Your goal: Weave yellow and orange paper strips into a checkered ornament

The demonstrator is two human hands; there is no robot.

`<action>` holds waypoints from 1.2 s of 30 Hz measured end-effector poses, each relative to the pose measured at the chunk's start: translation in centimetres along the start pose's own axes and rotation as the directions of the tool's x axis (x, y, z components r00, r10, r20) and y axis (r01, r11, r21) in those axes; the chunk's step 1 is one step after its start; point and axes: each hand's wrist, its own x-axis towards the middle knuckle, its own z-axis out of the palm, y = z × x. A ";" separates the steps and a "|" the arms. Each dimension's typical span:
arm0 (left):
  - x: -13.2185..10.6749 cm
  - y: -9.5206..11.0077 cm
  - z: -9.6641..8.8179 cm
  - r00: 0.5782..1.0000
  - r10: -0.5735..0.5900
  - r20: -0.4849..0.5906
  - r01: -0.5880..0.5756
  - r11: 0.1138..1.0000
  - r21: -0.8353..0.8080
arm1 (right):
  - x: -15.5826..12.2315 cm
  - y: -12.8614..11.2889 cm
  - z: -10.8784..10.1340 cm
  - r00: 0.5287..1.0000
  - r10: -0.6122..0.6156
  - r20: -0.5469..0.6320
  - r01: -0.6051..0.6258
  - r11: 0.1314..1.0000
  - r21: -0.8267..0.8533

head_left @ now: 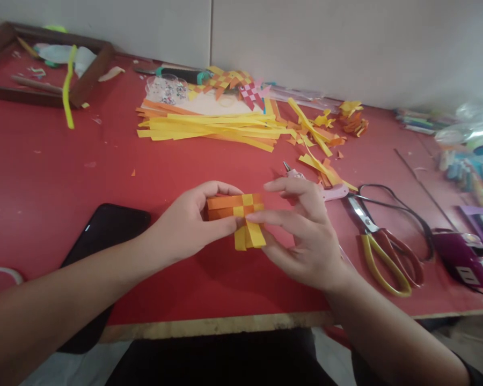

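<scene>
A small weave of orange and yellow paper strips [247, 201] is held above the red table, near its front edge. My left hand [197, 217] pinches it from the left, thumb in front and fingers behind. Orange strip ends point left toward that palm, and yellow ends hang down in front. My right hand [301, 230] is at the weave's right side with its fingers spread; the middle finger touches the front near the yellow strips. Whether the right thumb also grips a strip is hard to make out.
Yellow and orange strips [213, 126] lie beyond the hands. At right are scissors [370, 225] and a pink glue gun [334, 192]; a black phone [104, 230] lies at left. Farther back are a woven paper fish [251, 95], a bead dish [167, 90] and a wooden frame [100, 64].
</scene>
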 end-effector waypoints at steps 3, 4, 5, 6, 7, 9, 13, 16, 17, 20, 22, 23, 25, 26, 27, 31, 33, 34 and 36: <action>0.0 0.1 0.1 1.000 0.005 -0.014 -0.005 1.000 -0.030 | -0.2 0.0 -0.2 0.999 0.037 0.009 -0.038 0.995 0.095; -0.1 0.1 0.1 1.000 0.007 -0.015 -0.008 0.999 -0.043 | -0.3 0.0 -0.3 0.997 0.069 0.017 -0.071 0.987 0.141; -0.1 0.2 0.1 1.000 0.014 -0.017 -0.014 0.999 -0.050 | -0.4 0.0 -0.4 0.994 0.110 0.025 -0.113 0.975 0.193; -0.1 0.2 0.1 0.999 0.024 -0.023 -0.025 0.999 -0.047 | -0.5 0.0 -0.4 0.987 0.158 0.034 -0.162 0.954 0.252; -0.1 0.3 0.1 0.999 0.036 -0.032 -0.037 0.999 -0.036 | -0.6 0.0 -0.4 0.977 0.208 0.048 -0.212 0.924 0.317; -0.2 0.4 0.2 0.997 0.059 -0.055 -0.059 0.998 0.003 | -0.7 0.0 -0.3 0.950 0.302 0.081 -0.306 0.842 0.444; -0.3 0.7 0.3 0.993 0.092 -0.067 -0.086 0.992 0.089 | -0.3 -0.1 0.3 0.861 0.498 0.103 -0.472 0.709 0.524; -0.3 0.7 0.3 0.992 0.112 -0.056 -0.104 0.985 0.136 | 0.2 -0.6 0.7 0.768 0.620 0.162 -0.577 0.558 0.597; -0.3 0.7 0.3 0.992 0.114 -0.054 -0.106 0.984 0.140 | 0.3 -0.7 0.8 0.737 0.642 0.211 -0.601 0.481 0.638; -0.4 0.6 0.3 0.994 0.103 -0.040 -0.097 0.989 0.115 | 0.5 -1.0 0.8 0.667 0.633 0.392 -0.676 0.294 0.676; -0.4 0.6 0.4 0.996 0.088 -0.027 -0.086 0.992 0.091 | 0.5 -1.1 0.6 0.658 0.595 0.462 -0.708 0.281 0.647; -0.4 0.6 0.4 0.997 0.081 -0.021 -0.079 0.994 0.080 | 0.4 -1.1 0.6 0.660 0.584 0.473 -0.715 0.295 0.634; -0.4 0.5 0.4 0.998 0.068 -0.016 -0.067 0.995 0.071 | 0.4 -1.1 0.5 0.666 0.583 0.465 -0.717 0.327 0.616; -0.4 0.5 0.3 0.998 0.059 -0.012 -0.058 0.996 0.069 | 0.3 -1.0 0.4 0.666 0.590 0.457 -0.718 0.339 0.608; -0.4 0.5 0.3 0.999 0.051 -0.006 -0.050 0.996 0.068 | 0.3 -1.0 0.4 0.663 0.598 0.451 -0.721 0.349 0.598; -0.4 0.3 0.1 0.999 0.003 0.044 -0.007 0.994 0.106 | 0.3 -0.9 0.6 0.632 0.617 0.469 -0.755 0.354 0.552; -0.4 0.3 0.0 0.998 -0.018 0.067 0.009 0.990 0.140 | 0.3 -0.8 0.7 0.614 0.614 0.497 -0.772 0.338 0.538; -0.4 0.3 0.0 0.997 -0.027 0.075 0.015 0.989 0.148 | 0.3 -0.8 0.7 0.607 0.610 0.510 -0.778 0.324 0.538; -0.3 0.3 0.1 0.996 -0.034 0.077 0.024 0.991 0.130 | 0.2 -0.7 0.7 0.602 0.602 0.525 -0.777 0.293 0.557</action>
